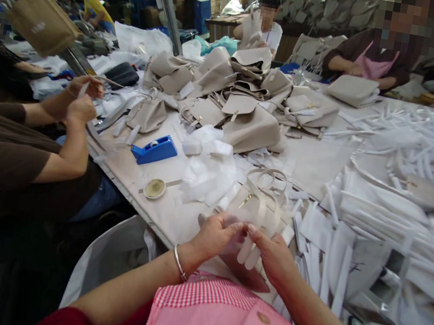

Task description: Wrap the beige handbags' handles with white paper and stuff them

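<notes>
A beige bag [239, 199] with thin looped straps [261, 215] lies at the table's near edge, in front of my body. My left hand [217, 236], with a bangle at the wrist, is closed at the straps' left side, thumb and fingers pinched on thin translucent wrapping [244, 218]. From the right, my right hand [272, 250] pinches the straps near their rounded ends, its fingertips nearly touching those of my left hand. Palms and lower fingers of both hands are partly hidden.
Beige bags [249, 123] are heaped mid-table. A blue tape dispenser [155, 150] and a round tape roll [154, 189] lie left. White padding strips [384, 214] cover the right side. A person's hands [84, 100] work at the left edge; other people sit across.
</notes>
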`<state>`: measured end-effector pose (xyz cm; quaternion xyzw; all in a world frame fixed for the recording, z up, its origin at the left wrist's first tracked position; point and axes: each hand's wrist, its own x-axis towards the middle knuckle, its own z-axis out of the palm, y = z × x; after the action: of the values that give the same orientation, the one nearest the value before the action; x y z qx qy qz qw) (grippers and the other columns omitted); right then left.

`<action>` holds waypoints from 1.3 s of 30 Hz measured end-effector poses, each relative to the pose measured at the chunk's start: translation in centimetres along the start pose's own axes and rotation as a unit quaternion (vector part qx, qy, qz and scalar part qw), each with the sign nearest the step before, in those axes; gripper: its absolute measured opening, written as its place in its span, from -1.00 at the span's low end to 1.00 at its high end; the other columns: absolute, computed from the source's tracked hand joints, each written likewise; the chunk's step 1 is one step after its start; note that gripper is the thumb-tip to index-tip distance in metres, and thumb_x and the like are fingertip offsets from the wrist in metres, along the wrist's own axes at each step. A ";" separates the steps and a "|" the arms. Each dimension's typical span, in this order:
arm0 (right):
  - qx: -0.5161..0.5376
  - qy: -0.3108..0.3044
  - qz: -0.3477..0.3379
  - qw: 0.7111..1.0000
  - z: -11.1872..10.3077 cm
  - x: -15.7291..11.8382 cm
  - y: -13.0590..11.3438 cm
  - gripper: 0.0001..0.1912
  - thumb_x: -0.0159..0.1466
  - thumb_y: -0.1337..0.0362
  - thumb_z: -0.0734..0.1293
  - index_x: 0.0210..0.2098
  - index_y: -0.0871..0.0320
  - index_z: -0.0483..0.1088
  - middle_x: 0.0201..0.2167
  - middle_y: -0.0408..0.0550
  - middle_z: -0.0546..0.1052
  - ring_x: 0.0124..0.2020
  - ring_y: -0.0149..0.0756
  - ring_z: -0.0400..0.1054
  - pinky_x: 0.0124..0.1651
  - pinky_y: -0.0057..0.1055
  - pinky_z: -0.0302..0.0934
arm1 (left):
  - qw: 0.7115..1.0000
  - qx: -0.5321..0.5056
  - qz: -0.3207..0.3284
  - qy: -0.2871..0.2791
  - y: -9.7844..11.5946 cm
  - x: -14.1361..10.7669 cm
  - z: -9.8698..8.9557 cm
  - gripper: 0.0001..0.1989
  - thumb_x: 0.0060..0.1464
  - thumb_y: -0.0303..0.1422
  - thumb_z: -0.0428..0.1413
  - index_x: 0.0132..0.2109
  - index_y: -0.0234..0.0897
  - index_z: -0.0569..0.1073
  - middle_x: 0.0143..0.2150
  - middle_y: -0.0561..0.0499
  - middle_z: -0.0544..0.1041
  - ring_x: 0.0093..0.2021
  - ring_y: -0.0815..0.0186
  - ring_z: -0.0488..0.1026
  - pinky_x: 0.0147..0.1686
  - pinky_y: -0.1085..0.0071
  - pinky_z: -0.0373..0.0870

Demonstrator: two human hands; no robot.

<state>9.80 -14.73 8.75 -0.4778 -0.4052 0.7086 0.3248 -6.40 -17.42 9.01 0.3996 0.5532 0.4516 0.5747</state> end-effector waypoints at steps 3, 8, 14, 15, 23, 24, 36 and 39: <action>-0.006 -0.009 0.011 1.000 -0.1 0.1 -0.4 -0.61 0.12 -0.03 0.45 -0.32 0.19 0.59 -0.41 0.00 0.61 -0.36 -0.18 0.44 -0.27 -0.33 0.29 | 0.999 -0.028 -0.003 -0.020 0.1 0.5 0.1 -0.64 0.08 -0.16 0.20 -0.09 -0.36 0.56 -0.11 -0.14 0.61 -0.12 0.16 0.53 -0.08 0.30 0.45; 0.017 0.005 0.010 1.000 -0.4 0.8 0.1 -0.62 0.11 0.01 0.46 -0.24 0.19 0.58 -0.38 -0.02 0.60 -0.38 -0.22 0.42 -0.31 -0.35 0.27 | 0.998 0.056 0.007 -0.001 -0.5 1.1 -0.7 -0.68 0.09 -0.23 0.19 -0.06 -0.33 0.53 -0.13 -0.11 0.61 -0.16 0.21 0.54 -0.13 0.35 0.44; 0.079 0.034 0.041 0.995 -0.6 1.6 1.6 -0.64 0.08 0.03 0.49 -0.33 0.24 0.57 -0.53 -0.07 0.51 -0.51 -0.35 0.30 -0.44 -0.42 0.18 | 0.980 0.188 0.054 0.034 -0.4 1.0 -1.3 -0.35 0.11 -0.23 0.18 0.29 -0.32 0.23 -0.35 0.01 0.59 -0.27 0.26 0.53 -0.11 0.33 0.43; 0.098 0.042 0.049 0.993 -0.6 1.7 1.6 -0.64 0.07 0.05 0.49 -0.31 0.24 0.58 -0.55 -0.09 0.50 -0.52 -0.36 0.30 -0.45 -0.44 0.17 | 0.975 0.205 0.071 0.038 -0.3 0.9 -1.3 -0.31 0.10 -0.23 0.19 0.32 -0.33 0.18 -0.31 0.00 0.59 -0.24 0.25 0.52 -0.08 0.31 0.42; 0.167 0.069 0.090 0.979 -0.2 1.8 1.0 -0.64 0.02 0.08 0.52 -0.31 0.24 0.60 -0.60 -0.10 0.49 -0.57 -0.40 0.29 -0.52 -0.48 0.15 | 0.967 0.225 0.115 0.033 -0.7 0.8 -2.0 -0.28 0.10 -0.31 0.18 0.35 -0.29 0.11 -0.08 -0.10 0.58 -0.08 0.23 0.52 0.06 0.26 0.38; 0.170 0.068 0.086 0.979 -0.2 1.8 1.0 -0.64 0.02 0.08 0.52 -0.32 0.24 0.60 -0.59 -0.09 0.50 -0.56 -0.40 0.29 -0.51 -0.49 0.16 | 0.969 0.217 0.109 0.037 -0.9 0.9 -2.0 -0.34 0.14 -0.30 0.15 0.33 -0.29 0.15 -0.06 -0.11 0.58 -0.08 0.24 0.52 0.06 0.27 0.39; 0.128 -0.004 -0.002 0.992 -0.2 1.9 0.7 -0.69 0.07 0.11 0.50 -0.27 0.18 0.60 -0.25 0.04 0.62 -0.26 -0.15 0.47 -0.18 -0.30 0.35 | 0.952 0.276 0.134 -0.002 -0.7 2.0 -1.4 -0.40 0.18 -0.43 0.00 0.35 -0.40 0.11 -0.13 -0.13 0.59 -0.06 0.20 0.50 0.07 0.25 0.35; 0.157 0.028 0.008 0.987 -0.3 2.2 0.7 -0.70 0.04 0.14 0.52 -0.30 0.19 0.59 -0.30 0.02 0.62 -0.31 -0.19 0.47 -0.23 -0.32 0.36 | 0.964 0.237 0.123 -0.010 -0.9 1.7 -1.7 -0.34 0.19 -0.40 0.03 0.38 -0.34 0.02 -0.33 0.03 0.59 -0.30 0.32 0.49 -0.11 0.34 0.41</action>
<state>9.26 -13.13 7.18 -0.4437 -0.2758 0.7526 0.4009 -8.04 -16.11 7.59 0.5938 0.5853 0.3710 0.4089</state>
